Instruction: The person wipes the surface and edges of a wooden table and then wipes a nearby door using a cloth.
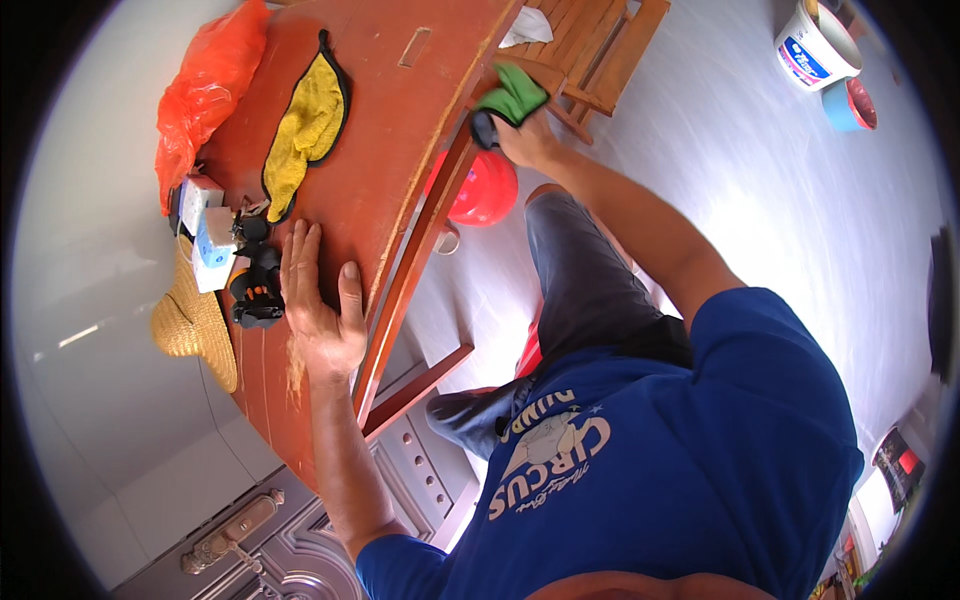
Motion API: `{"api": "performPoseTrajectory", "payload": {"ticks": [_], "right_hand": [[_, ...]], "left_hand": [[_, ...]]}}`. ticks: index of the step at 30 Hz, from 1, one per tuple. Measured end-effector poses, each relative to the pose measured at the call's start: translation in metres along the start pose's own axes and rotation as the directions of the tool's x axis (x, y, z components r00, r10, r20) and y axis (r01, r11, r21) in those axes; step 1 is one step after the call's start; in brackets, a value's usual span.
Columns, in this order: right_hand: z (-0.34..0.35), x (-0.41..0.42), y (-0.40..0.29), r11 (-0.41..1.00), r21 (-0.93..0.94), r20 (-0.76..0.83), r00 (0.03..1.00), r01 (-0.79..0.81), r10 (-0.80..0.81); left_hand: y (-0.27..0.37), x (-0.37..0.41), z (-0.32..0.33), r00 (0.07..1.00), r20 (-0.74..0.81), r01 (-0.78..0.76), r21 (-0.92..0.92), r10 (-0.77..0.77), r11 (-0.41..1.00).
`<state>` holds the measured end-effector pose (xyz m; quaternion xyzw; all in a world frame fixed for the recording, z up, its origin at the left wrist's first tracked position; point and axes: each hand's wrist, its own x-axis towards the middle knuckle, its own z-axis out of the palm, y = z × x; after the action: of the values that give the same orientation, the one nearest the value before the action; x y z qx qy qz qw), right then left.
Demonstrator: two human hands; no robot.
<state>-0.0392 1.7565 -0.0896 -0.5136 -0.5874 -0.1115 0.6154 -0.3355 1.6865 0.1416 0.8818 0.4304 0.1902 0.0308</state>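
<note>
My left hand (324, 307) lies palm down near the edge of the reddish-brown wooden table (367, 135), fingers spread and nothing in its grasp. Beside its fingers stands a black and orange device (256, 289), perhaps a power tool. A yellow cloth with black trim (304, 131) is spread beyond my fingertips. Off the table's right edge, my right hand (525, 139) grips a green cloth with dark edging (516, 94), next to a wooden folding chair (585, 45). The green cloth is slightly blurred, and my right fingers are partly hidden by it.
A red plastic bag (214, 82), small boxes (214, 240) and a straw hat (191, 319) line the table's far side. Below the right edge are a red round object (484, 191) and a table crossbar (420, 394). A white bucket (817, 49) stands on the floor.
</note>
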Motion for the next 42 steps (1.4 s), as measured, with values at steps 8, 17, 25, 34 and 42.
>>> {"api": "performPoseTrajectory", "payload": {"ticks": [8,17,25,34,42], "right_hand": [[-0.028,-0.095,0.063,0.719,-0.104,0.465,0.605,-0.688,0.646],[-0.005,0.042,-0.013,0.838,0.427,0.067,0.936,-0.340,0.346],[-0.010,0.034,-0.009,0.381,0.527,0.244,0.565,-0.760,0.788],[-0.016,0.054,-0.020,0.557,0.457,0.209,0.692,-0.693,0.691],[-0.029,0.021,0.006,0.141,0.802,0.179,0.459,-0.580,0.870]], "left_hand": [[0.003,0.001,-0.001,0.999,-0.019,-0.029,0.021,0.030,0.999],[0.004,-0.002,0.000,0.999,-0.029,-0.013,0.010,0.014,1.000],[0.003,-0.004,0.002,0.999,-0.033,-0.015,0.009,0.015,1.000],[0.000,-0.004,0.002,0.999,-0.044,-0.021,0.004,0.021,1.000],[0.000,-0.004,0.002,0.998,-0.067,-0.019,0.017,0.020,1.000]]}}
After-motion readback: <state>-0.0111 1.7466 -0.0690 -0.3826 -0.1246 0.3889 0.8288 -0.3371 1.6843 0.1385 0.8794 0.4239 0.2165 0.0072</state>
